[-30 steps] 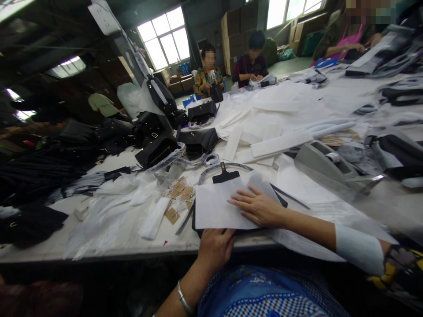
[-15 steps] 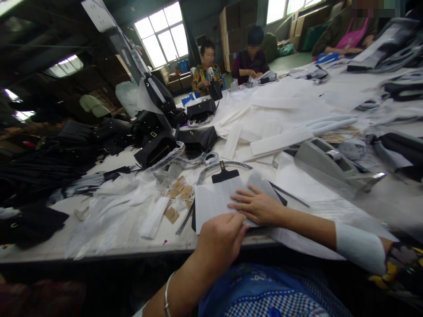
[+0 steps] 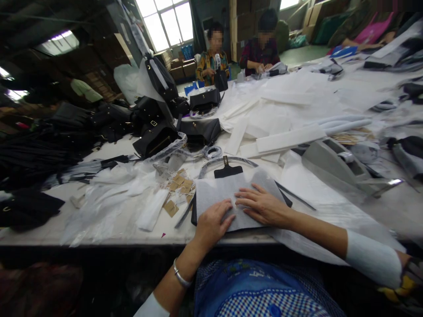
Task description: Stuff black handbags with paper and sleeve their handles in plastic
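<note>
A white foam sheet (image 3: 214,189) covers most of a black handbag (image 3: 193,213) lying flat at the table's front edge. From under its far side stick out a black closure tab (image 3: 228,171) with a small metal fitting and a wrapped handle (image 3: 206,168). My left hand (image 3: 214,221) rests on the sheet's near part, fingers stretched forward. Beside it my right hand (image 3: 264,207) lies flat with fingers spread, also on the sheet. Neither hand grips anything. The bag's body is mostly hidden beneath the sheet.
Brown paper tags (image 3: 180,185) with strings lie left of the bag. A grey tape dispenser (image 3: 333,163) stands to the right. Black handbags (image 3: 198,132) and white foam strips (image 3: 291,138) are farther back. Two people (image 3: 213,66) sit across the table, another at the far right.
My left hand has moved forward and left, going from a closed shape to lying open on the sheet. The right hand stays flat on it. The view has shifted slightly.
</note>
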Demonstrator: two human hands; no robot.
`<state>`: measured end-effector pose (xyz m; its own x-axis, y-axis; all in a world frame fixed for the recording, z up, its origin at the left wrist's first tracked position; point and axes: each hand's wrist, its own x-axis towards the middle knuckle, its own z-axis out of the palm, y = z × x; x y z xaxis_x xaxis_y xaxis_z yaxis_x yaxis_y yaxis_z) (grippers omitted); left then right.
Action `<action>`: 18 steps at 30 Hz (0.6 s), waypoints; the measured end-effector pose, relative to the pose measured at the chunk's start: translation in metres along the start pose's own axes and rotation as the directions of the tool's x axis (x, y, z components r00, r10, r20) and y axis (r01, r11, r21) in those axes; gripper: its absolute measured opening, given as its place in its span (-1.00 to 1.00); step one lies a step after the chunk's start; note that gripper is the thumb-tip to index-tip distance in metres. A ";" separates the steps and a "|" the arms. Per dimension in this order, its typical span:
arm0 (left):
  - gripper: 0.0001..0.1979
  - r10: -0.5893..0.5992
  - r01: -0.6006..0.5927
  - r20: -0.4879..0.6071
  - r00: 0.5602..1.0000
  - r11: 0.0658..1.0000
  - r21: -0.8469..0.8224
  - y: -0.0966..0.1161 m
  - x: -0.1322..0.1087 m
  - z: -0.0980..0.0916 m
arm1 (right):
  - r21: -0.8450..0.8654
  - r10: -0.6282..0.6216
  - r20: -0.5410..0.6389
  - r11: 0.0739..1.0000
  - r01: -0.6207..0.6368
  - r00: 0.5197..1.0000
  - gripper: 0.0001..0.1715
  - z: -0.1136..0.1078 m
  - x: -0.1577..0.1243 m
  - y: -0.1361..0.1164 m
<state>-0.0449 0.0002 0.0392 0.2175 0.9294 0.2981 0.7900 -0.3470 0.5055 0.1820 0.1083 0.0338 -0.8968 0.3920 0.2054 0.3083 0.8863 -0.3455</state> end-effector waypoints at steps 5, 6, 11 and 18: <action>-0.77 -0.020 0.020 0.012 1.000 1.000 -0.021 -0.001 0.001 0.000 | -0.019 -0.005 -0.006 1.000 0.004 1.000 -0.59 0.003 -0.001 0.001; -0.77 -0.024 0.024 0.016 1.000 0.999 -0.021 -0.001 0.001 0.000 | -0.023 -0.007 -0.005 1.000 0.007 1.000 -0.59 0.003 -0.001 0.001; -0.77 -0.033 0.033 0.029 0.999 0.999 -0.006 0.001 0.000 0.001 | -0.041 -0.019 0.023 0.999 0.020 1.000 -0.59 -0.001 0.000 0.000; -0.75 -0.027 0.027 0.027 0.999 0.999 -0.022 -0.003 -0.002 0.003 | -0.043 -0.036 0.030 0.998 0.038 0.999 -0.61 -0.003 0.000 -0.001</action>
<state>-0.0456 0.0001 0.0348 0.2116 0.9415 0.2625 0.7829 -0.3240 0.5311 0.1827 0.1081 0.0367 -0.9165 0.3519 0.1903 0.2876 0.9102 -0.2980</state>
